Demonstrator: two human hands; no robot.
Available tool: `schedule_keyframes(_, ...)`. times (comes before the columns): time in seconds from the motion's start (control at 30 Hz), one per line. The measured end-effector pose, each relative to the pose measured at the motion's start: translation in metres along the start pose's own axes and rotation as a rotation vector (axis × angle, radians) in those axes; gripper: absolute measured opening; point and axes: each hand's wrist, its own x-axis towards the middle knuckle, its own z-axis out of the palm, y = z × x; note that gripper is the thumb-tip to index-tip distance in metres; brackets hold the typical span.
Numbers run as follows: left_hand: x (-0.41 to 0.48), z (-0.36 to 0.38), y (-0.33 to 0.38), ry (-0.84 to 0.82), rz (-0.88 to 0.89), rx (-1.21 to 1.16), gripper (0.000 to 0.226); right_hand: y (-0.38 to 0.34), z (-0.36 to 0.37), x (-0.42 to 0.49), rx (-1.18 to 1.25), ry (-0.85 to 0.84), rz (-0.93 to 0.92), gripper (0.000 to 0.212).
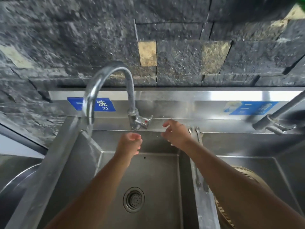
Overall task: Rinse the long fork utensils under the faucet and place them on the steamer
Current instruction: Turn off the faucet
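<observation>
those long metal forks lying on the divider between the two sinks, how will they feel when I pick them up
The long forks look like bare steel, so probably stiff. They appear wet, so likely slippery in the fingers. They lie along the narrow sink divider, so a nudge could slide them into a basin.

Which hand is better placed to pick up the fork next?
Right. The right hand hovers open beside the long fork on the sink divider; the left hand is farther away.
</observation>
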Motion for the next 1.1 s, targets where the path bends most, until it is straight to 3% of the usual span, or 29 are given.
schedule_keyframes(0.07, 0.016, -0.019, 0.004, 0.067, 0.101, 0.022, 0.013, -0.014, 0.013, 0.004, 0.108, 0.01, -0.004, 0.044)
schedule_keyframes(0.13, 0.034, -0.033, 0.01, 0.1, 0.215, 0.104, 0.035, -0.025, 0.027, 0.01, 0.167, 0.034, 0.014, 0.054)
schedule_keyframes(0.23, 0.052, -0.042, 0.02, 0.098, 0.414, 0.245, 0.062, -0.031, 0.046, 0.023, 0.242, 0.063, 0.034, 0.061)
schedule_keyframes(0.33, 0.064, -0.041, 0.034, 0.02, 0.512, 0.239, 0.076, -0.034, 0.057, 0.036, 0.345, 0.088, 0.025, 0.063)
schedule_keyframes(0.43, 0.069, -0.034, 0.041, -0.063, 0.532, 0.195, 0.068, -0.036, 0.067, 0.046, 0.515, 0.107, 0.016, 0.057)
schedule_keyframes(0.57, 0.07, -0.026, 0.042, 0.028, 0.583, 0.299, 0.037, -0.038, 0.078, 0.054, 0.59, 0.104, -0.001, 0.041)
schedule_keyframes(0.73, 0.075, -0.023, 0.037, 0.033, 0.569, 0.255, 0.04, -0.036, 0.086, 0.057, 0.629, 0.146, 0.018, 0.021)
schedule_keyframes(0.9, 0.078, -0.023, 0.034, 0.052, 0.594, 0.289, 0.041, -0.041, 0.09, 0.061, 0.5, 0.194, 0.045, 0.015)
schedule_keyframes(1.1, 0.08, -0.023, 0.037, 0.057, 0.529, 0.253, 0.03, -0.054, 0.084, 0.069, 0.285, 0.203, 0.05, 0.023)
